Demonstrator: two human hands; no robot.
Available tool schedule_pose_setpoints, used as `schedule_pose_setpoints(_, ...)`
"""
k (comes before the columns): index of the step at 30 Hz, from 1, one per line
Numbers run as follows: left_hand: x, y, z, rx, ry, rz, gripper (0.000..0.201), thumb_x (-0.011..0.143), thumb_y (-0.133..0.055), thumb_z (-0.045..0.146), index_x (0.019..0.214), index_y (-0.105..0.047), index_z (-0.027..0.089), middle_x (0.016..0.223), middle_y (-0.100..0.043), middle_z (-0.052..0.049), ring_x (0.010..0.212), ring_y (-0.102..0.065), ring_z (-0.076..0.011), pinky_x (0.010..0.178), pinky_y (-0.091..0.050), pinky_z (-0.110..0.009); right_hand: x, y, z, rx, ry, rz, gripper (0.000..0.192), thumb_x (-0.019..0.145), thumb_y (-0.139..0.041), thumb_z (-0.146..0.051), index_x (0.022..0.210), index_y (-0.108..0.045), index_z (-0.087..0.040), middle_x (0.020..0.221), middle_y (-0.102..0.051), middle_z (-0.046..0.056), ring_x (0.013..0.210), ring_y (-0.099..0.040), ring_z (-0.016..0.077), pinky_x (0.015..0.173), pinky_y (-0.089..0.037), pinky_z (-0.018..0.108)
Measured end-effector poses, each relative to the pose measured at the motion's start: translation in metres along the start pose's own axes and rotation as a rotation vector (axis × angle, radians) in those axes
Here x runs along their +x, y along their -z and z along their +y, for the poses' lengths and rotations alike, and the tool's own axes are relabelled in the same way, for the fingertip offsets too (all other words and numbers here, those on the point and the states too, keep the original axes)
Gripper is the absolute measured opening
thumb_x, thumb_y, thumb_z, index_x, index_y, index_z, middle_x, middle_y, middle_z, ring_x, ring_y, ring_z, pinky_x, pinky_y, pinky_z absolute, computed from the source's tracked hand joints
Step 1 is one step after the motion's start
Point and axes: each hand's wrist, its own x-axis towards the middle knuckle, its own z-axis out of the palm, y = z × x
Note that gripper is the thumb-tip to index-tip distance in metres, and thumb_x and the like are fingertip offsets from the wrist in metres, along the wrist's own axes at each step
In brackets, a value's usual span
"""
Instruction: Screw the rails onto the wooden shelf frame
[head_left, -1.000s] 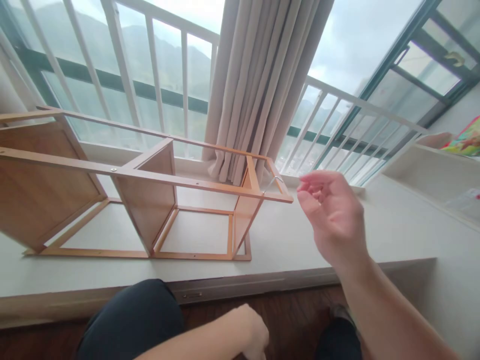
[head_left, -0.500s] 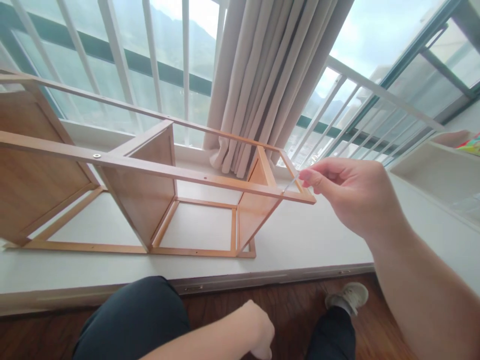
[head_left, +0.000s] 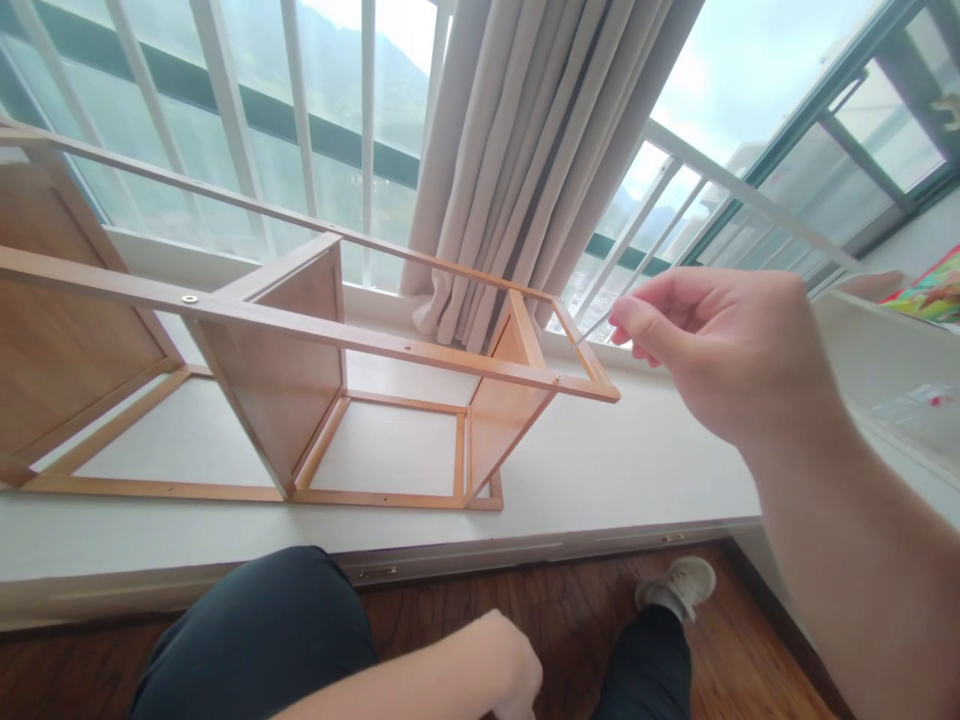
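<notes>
My right hand (head_left: pixel 720 350) pinches a hex key (head_left: pixel 592 329), a thin metal rod, between thumb and fingertips. Its tip is in the air, up and right of the screw (head_left: pixel 559 379) in the near rail of the wooden shelf frame (head_left: pixel 360 335). This frame lies on its side on the white ledge, its shelf panels standing upright. A bolt (head_left: pixel 190 299) with a round head shows further left on the same rail. Low in the view, my left hand (head_left: pixel 511 660) is closed near my legs. Its fingers are mostly hidden, and I cannot see whether anything is in them.
The white ledge (head_left: pixel 637 450) runs beneath the frame, above a dark wood floor (head_left: pixel 577 580). A beige curtain (head_left: pixel 517 150) hangs behind, between windows with white railings (head_left: pixel 296 110). On the right stands a white shelf unit (head_left: pixel 870 340) with a colourful packet (head_left: pixel 934 287) on top.
My right hand has moved up and slightly right, lifting the hex key's tip off the screw. The view has shifted a little to the right. My left hand stays low.
</notes>
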Motion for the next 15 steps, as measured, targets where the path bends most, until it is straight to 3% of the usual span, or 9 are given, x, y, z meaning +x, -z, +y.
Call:
schedule_pose_setpoints(3,-0.011,0.008,0.003,0.044,0.001,-0.015,0.048,0.087,-0.061,0.053,0.123,-0.081,0.028,0.114,-0.082,-0.016,0.107,-0.077,-0.0413,0.090,-0.059,-0.058,0.002,0.006,0.004,0.045,0.151,-0.128,0.012,0.093,-0.075,-0.035,0.088,-0.082,-0.026,0.079,-0.077,0.001,0.071,-0.070,0.0196,0.066,-0.053,0.035)
schedule_pose_setpoints(7,-0.015,0.009,0.003,0.054,0.004,0.003,0.048,0.087,-0.061,0.053,0.124,-0.081,0.028,0.112,-0.083,-0.015,0.107,-0.077,-0.0403,0.091,-0.060,-0.056,0.003,0.007,0.014,0.074,0.241,-0.315,0.011,0.095,-0.071,-0.028,0.089,-0.080,-0.030,0.090,-0.081,0.000,0.082,-0.074,0.0227,0.073,-0.058,0.038)
schedule_pose_setpoints(15,-0.013,0.008,0.005,0.062,0.019,-0.019,0.050,0.082,-0.068,0.050,0.125,-0.080,0.029,0.116,-0.082,-0.015,0.111,-0.076,-0.0404,0.091,-0.060,-0.056,0.001,-0.007,0.032,0.160,0.196,-0.219,0.021,0.091,-0.067,-0.015,0.091,-0.080,-0.031,0.088,-0.081,-0.001,0.083,-0.077,0.0240,0.074,-0.062,0.040)
